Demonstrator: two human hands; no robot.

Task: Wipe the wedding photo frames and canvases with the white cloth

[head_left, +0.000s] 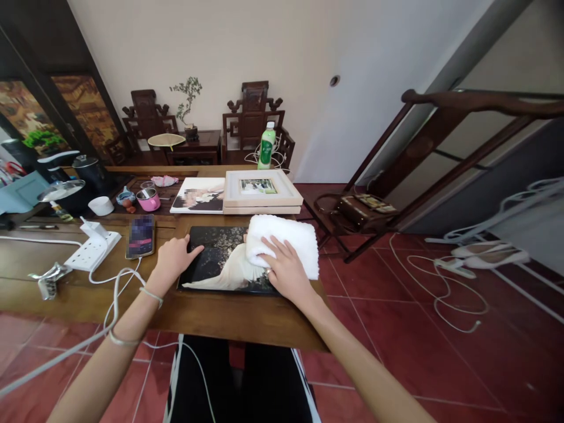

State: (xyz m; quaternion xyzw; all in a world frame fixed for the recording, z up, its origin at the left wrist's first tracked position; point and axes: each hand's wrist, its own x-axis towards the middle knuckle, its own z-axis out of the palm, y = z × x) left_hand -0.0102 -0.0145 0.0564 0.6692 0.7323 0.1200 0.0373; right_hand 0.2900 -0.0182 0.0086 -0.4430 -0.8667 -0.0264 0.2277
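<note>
A dark photo panel (220, 267) lies flat on the wooden table in front of me; its picture has a long white dress and pale blossoms. My left hand (174, 258) grips the panel's left edge, thumb on top and fingers curled at the side. Over the panel's right end is a folded, fluffy white cloth (304, 247). My right hand (286, 267) is on this cloth, fingers spread across it and pressing it onto the panel. Part of the picture is hidden beneath the cloth.
Behind the panel are framed pictures (264, 202) and a green bottle (267, 147). To the left are a phone (141, 235), a power strip (94, 249), cables, a pink cup (148, 201) and a black pot (70, 194). A wooden chair (374, 205) stands right of the table.
</note>
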